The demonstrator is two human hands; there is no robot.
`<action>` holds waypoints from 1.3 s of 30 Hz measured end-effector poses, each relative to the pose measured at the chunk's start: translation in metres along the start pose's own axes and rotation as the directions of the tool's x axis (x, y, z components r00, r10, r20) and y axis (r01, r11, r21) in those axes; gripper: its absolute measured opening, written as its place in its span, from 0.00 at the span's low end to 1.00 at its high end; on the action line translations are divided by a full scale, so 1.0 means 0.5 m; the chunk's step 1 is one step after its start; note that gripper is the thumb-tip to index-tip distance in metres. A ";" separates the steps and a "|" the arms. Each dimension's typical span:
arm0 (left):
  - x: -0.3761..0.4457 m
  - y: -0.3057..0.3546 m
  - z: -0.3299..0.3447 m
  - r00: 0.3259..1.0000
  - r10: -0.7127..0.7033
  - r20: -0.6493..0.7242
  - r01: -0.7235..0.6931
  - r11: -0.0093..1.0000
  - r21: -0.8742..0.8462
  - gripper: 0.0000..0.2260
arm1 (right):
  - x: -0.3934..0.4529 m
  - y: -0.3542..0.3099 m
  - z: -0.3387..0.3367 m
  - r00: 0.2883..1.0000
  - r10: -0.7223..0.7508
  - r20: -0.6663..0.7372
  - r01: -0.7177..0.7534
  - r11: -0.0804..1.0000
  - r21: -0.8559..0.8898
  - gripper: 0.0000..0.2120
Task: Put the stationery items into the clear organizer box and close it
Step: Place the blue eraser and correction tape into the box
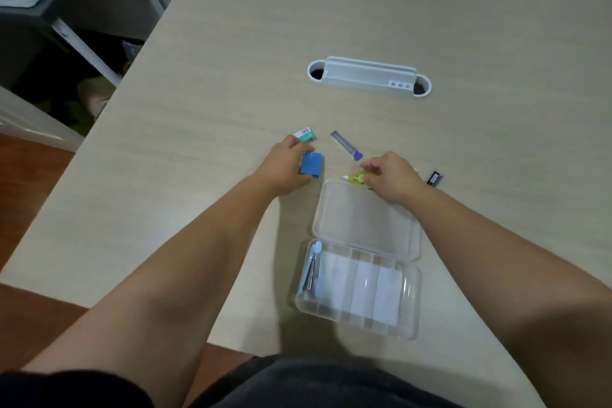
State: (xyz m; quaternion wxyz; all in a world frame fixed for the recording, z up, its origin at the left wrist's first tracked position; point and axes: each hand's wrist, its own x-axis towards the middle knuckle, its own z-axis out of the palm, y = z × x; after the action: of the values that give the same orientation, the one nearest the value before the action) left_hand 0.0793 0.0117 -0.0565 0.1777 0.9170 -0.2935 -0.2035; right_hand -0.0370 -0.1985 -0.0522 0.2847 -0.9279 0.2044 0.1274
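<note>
The clear organizer box [357, 321] lies open on the desk near me, its lid [364, 219] flat behind it. A pale blue tool [313, 270] rests in the box's leftmost compartment. My left hand [284, 166] grips a small blue box [311, 164]. My right hand [389, 177] closes on a yellow-green pen-like item [356, 178] just beyond the lid. A green-and-white eraser [306, 135] lies past my left fingers. A clear lead tube with a purple cap [346, 145] sits between my hands. A small black item [434, 178] lies to the right.
A white cable tray insert [367, 76] is set into the desk further back. The desk's left edge [109, 103] drops off to the floor and dark furniture. My dark shorts fill the bottom of the view.
</note>
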 end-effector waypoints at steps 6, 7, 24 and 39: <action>0.032 0.006 -0.002 0.983 0.139 0.121 -0.159 0.972 0.176 0.30 | 0.028 -0.033 -0.021 0.993 -0.046 0.107 0.063 0.984 -0.168 0.17; 0.038 0.008 -0.004 0.982 0.140 0.123 -0.162 0.967 0.195 0.30 | 0.034 -0.037 -0.024 0.993 -0.047 0.109 0.069 0.977 -0.204 0.16; -0.278 0.114 0.049 0.915 0.343 0.214 -0.292 0.927 -0.236 0.28 | -0.139 0.007 0.010 0.983 0.175 -0.050 -0.095 0.727 0.680 0.15; -0.369 0.108 0.143 0.965 0.220 0.142 -0.242 0.956 0.163 0.25 | -0.320 0.003 0.105 0.994 0.096 0.051 -0.108 0.880 0.463 0.04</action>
State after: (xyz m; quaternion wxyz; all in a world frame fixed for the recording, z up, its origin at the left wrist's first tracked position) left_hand -0.1174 0.0684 -0.0441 0.0987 0.8744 -0.4262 -0.2098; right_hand -0.1856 -0.1201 -0.0386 0.4942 -0.8188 0.2737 0.1018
